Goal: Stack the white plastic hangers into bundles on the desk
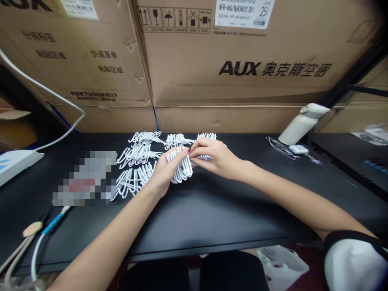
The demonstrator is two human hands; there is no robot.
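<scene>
My left hand (162,171) is closed round a bundle of white bent wire pieces (182,171), its thumb lying across the top. The fingers of my right hand (209,153) are bent together at the bundle's right side; what they pinch, if anything, is hidden. Behind and left of my hands lie more bundles of similar white pieces, one at the left front (133,180), one behind it (136,154), one at the back left (145,137), one at the back middle (176,140) and one at the back right (207,136), partly covered by my right hand.
Large cardboard boxes (236,89) stand behind the black table (224,218). A white bottle (300,125), glasses (280,147) and a small white case (298,149) are at the right. Leftward are a blurred-out flat object (87,178), a white power strip (18,163) and cables (38,244).
</scene>
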